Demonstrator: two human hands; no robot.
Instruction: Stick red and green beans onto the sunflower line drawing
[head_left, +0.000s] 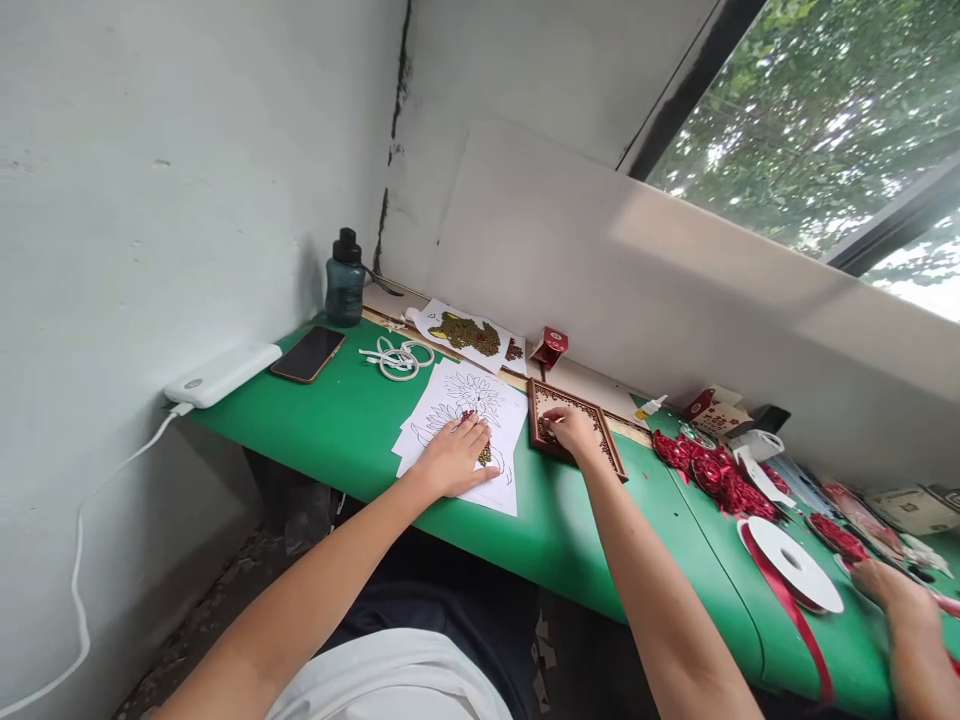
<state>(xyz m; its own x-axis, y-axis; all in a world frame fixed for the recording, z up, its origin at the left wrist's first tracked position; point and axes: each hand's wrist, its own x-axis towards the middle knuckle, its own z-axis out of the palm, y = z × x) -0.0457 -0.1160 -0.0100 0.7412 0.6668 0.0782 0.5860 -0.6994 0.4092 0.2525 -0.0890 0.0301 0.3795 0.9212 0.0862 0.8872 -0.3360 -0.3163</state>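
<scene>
My left hand (pixel 455 458) lies flat with spread fingers on a white sheet (pixel 506 411) printed with a line drawing of flowers. Small green and dark red bead-like pieces (pixel 485 455) cover part of the drawing, some of them hidden under my hand. To the right, my right hand (pixel 568 430) reaches into a brown wooden tray (pixel 618 462) with small dark round pieces scattered along its edges. Its thumb and fingers are pinched together low over the tray floor; whatever is between them is too small to make out.
Behind the sheet lies a picture filled with green pieces (pixel 471 336). A phone (pixel 308 354), power bank (pixel 223 374), cable (pixel 400 358) and bottle (pixel 345 280) stand left. Glue bottle (pixel 649 407), red ribbon heap (pixel 720 475), ribbon spool (pixel 795 563) and another person's hand (pixel 892 590) are right.
</scene>
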